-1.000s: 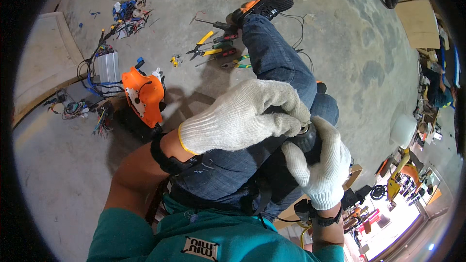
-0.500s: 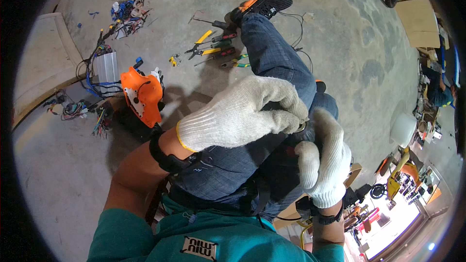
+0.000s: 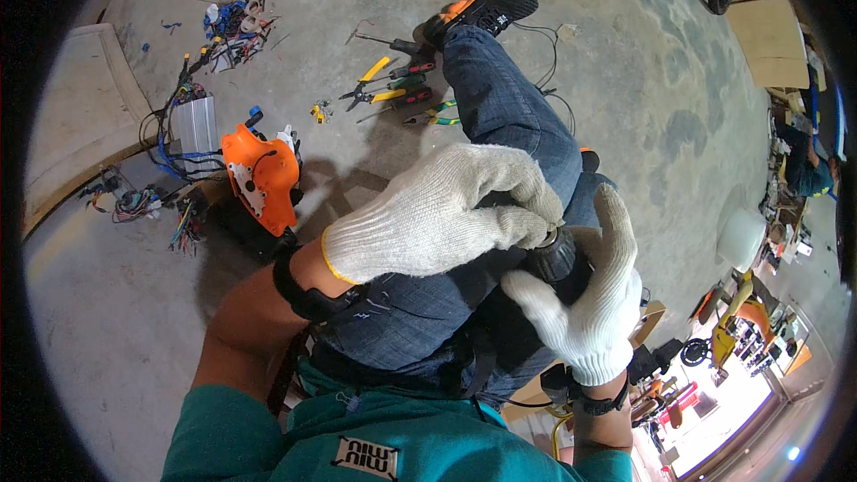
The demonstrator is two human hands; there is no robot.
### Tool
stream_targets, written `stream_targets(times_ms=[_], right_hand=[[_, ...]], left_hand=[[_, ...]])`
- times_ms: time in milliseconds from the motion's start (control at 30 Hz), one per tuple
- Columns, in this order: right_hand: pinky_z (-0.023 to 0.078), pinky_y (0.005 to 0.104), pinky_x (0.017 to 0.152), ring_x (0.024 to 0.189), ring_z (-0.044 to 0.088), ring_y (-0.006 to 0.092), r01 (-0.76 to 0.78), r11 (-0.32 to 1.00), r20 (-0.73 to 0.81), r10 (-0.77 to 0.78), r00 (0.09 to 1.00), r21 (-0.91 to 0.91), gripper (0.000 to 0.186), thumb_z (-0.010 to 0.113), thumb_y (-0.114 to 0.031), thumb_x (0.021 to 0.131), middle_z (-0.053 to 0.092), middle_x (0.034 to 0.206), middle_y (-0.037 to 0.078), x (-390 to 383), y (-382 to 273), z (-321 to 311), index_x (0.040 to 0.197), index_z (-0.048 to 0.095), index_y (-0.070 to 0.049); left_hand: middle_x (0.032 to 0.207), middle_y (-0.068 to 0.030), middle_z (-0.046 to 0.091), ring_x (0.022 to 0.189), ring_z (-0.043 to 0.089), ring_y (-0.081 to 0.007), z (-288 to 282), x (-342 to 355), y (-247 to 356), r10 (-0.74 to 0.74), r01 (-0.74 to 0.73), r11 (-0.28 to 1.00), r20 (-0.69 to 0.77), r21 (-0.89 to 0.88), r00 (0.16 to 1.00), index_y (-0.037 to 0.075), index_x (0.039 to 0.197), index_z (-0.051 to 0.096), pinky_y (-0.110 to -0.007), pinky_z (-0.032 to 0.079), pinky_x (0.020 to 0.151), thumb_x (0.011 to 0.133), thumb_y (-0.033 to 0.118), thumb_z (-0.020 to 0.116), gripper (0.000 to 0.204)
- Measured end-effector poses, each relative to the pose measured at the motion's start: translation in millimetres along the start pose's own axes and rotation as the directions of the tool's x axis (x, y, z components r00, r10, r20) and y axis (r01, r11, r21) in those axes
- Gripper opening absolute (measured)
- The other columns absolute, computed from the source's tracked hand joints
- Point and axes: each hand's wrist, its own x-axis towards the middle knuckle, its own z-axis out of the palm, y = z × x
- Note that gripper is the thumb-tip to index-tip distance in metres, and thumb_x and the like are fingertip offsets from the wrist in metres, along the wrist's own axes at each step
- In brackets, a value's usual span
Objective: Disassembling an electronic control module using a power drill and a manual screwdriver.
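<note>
Both my hands wear white knit gloves and meet over my lap. My left hand [image 3: 437,205] is closed, its thumb and fingertips pinching the metal-rimmed end of a black ribbed cylindrical part [image 3: 553,261]. That part points down toward my right hand [image 3: 594,303], whose thumb and index finger are spread wide on either side of it. Whether the other right fingers touch the part is hard to make out. Beneath the hands are my legs in dark jeans [image 3: 509,80].
On the floor ahead lie yellow-handled pliers [image 3: 364,89], several screwdrivers [image 3: 411,80] and small yellow connectors [image 3: 320,112]. To the left stand an orange shell [image 3: 263,174], a finned silver box [image 3: 196,123] and wire bundles [image 3: 237,27]. A cardboard box [image 3: 768,40] is far right.
My right hand has opened, its thumb and index finger spreading apart, which uncovers the black cylindrical part. My left hand keeps its pinch and has barely moved.
</note>
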Motion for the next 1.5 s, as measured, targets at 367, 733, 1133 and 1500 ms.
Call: stream_targets(times_ms=[367, 733, 1133, 1500], right_hand=[[0.061, 0.0417, 0.071, 0.079, 0.076, 0.0345, 0.056, 0.998, 0.017, -0.056, 0.998, -0.013, 0.093, 0.088, -0.038, 0.083, 0.075, 0.093, 0.019, 1, 1, -3, 0.148, 0.042, 0.007], [0.061, 0.0411, 0.074, 0.082, 0.077, 0.0346, 0.003, 0.999, 0.01, -0.002, 1.0, -0.043, 0.082, 0.087, -0.031, 0.084, 0.075, 0.094, 0.019, 2, -1, -2, 0.145, 0.046, 0.007], [0.061, 0.0413, 0.077, 0.085, 0.077, 0.0353, 0.012, 0.999, 0.013, -0.012, 1.0, -0.036, 0.081, 0.085, -0.036, 0.086, 0.075, 0.097, 0.019, 1, 1, -3, 0.145, 0.047, 0.006], [0.061, 0.0397, 0.075, 0.086, 0.077, 0.0335, -0.023, 0.998, -0.021, 0.021, 1.0, -0.058, 0.087, 0.09, -0.043, 0.08, 0.075, 0.097, 0.019, 2, 3, 2, 0.142, 0.051, 0.005]], left_hand=[[0.098, -0.0036, 0.07, 0.087, 0.065, -0.0111, 3, -2, -7, 0.033, -0.034, 0.999, -0.025, -0.033, 0.999, -0.001, 0.104, 0.072, -0.027, 0.053, 0.08, 0.094, 0.005, 0.075, 0.012], [0.101, -0.005, 0.07, 0.089, 0.066, -0.0111, 4, -2, -10, 0.136, -0.133, 0.989, -0.05, 0.066, 0.989, -0.003, 0.106, 0.072, -0.026, 0.054, 0.081, 0.093, 0.001, 0.074, 0.013], [0.101, -0.0066, 0.071, 0.09, 0.067, -0.0137, 7, -2, -12, 0.218, -0.203, 0.966, -0.081, 0.162, 0.973, -0.001, 0.105, 0.073, -0.029, 0.055, 0.082, 0.092, 0.004, 0.075, 0.014], [0.099, -0.0076, 0.071, 0.09, 0.069, -0.016, 5, -1, -15, 0.317, -0.292, 0.926, -0.072, 0.239, 0.946, 0.0, 0.103, 0.073, -0.03, 0.055, 0.08, 0.093, 0.006, 0.075, 0.012]])
